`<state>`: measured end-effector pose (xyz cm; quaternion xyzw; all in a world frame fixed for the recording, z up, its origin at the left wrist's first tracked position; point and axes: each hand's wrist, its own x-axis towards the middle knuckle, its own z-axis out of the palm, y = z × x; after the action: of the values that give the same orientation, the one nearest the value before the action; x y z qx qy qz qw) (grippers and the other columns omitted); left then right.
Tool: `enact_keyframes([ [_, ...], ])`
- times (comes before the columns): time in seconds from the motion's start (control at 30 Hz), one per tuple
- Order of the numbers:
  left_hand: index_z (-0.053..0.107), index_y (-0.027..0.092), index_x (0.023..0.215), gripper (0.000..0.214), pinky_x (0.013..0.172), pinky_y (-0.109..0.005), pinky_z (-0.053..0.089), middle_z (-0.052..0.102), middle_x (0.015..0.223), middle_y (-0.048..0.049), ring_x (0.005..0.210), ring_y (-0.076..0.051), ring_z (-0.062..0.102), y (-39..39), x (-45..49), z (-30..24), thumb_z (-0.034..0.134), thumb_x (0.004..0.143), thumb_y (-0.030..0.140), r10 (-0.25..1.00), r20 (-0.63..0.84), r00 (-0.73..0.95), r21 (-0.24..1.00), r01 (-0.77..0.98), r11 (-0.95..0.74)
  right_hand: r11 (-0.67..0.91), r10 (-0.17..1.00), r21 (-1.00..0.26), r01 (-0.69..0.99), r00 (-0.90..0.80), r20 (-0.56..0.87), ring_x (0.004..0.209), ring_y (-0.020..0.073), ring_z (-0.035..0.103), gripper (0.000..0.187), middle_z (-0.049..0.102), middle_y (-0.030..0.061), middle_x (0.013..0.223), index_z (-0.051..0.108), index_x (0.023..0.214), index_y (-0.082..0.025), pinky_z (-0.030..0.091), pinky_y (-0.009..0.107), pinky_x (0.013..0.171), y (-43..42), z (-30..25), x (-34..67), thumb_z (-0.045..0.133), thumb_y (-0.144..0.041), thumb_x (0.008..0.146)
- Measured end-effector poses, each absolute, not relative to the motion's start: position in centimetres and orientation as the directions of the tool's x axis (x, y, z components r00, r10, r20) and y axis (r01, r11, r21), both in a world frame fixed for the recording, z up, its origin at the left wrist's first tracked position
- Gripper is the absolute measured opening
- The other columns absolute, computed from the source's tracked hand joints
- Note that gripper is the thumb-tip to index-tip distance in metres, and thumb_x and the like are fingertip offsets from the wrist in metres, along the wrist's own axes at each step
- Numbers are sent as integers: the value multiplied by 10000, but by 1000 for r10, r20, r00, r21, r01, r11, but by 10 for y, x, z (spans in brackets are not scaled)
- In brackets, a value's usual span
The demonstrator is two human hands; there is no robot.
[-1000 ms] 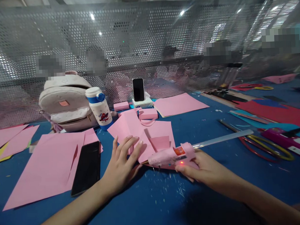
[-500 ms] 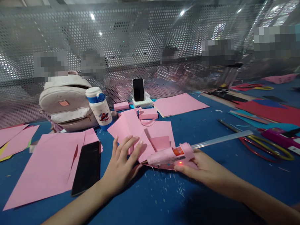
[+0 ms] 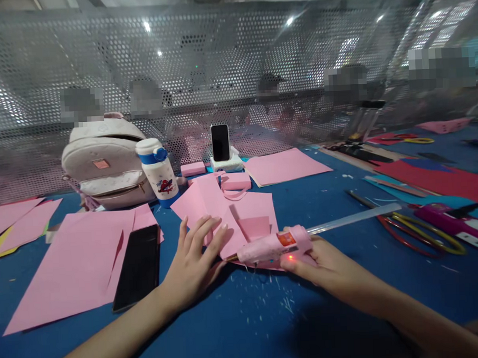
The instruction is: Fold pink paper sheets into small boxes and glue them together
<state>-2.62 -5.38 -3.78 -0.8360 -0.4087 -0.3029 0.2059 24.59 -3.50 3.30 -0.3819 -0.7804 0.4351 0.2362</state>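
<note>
My right hand (image 3: 320,262) is wrapped round a pink hot glue gun (image 3: 276,246). A red light glows on the gun, and a long clear glue stick (image 3: 351,219) sticks out of its back end. Its nozzle points left, at the lower edge of a folded pink paper piece (image 3: 236,237), close to my left thumb. My left hand (image 3: 195,255) rests on that paper with its fingers spread. Whether the nozzle touches the paper I cannot tell. More pink paper lies beneath, and a small pink paper box (image 3: 236,181) with a paper strip sits behind it.
Left of my hand lie a black phone (image 3: 138,268) and pink sheets (image 3: 69,271). Behind stand a white backpack (image 3: 107,163), a water bottle (image 3: 162,177) and an upright phone (image 3: 220,143). To the right are scissors (image 3: 427,234), a purple tool (image 3: 454,219) and coloured sheets.
The glue gun has shifted very slightly right in my right hand's grip. My left hand and the paper beneath it stay practically where they were.
</note>
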Motion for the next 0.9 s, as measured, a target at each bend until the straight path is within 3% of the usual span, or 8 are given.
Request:
enact_keyframes([
  [0.53, 395, 152, 1451, 534, 1187, -607, 157, 483, 1412, -200, 1378, -334, 384, -52, -26, -38, 567, 953, 239, 565, 668, 485, -93, 807, -583, 309, 798, -865, 395, -602, 9, 1091, 305, 657, 484, 715, 105, 1181, 642, 1308, -228, 478, 473, 1028, -35, 34, 246, 555, -502, 920],
  [0.9, 401, 150, 1445, 527, 1189, -600, 161, 498, 1399, -198, 1371, -332, 400, -54, -27, -38, 566, 952, 238, 565, 668, 484, -98, 810, -578, 255, 799, -892, 372, -601, -23, 1082, 292, 660, 481, 705, 92, 1205, 648, 1301, -233, 486, 436, 1023, -35, 37, 246, 552, -511, 920],
])
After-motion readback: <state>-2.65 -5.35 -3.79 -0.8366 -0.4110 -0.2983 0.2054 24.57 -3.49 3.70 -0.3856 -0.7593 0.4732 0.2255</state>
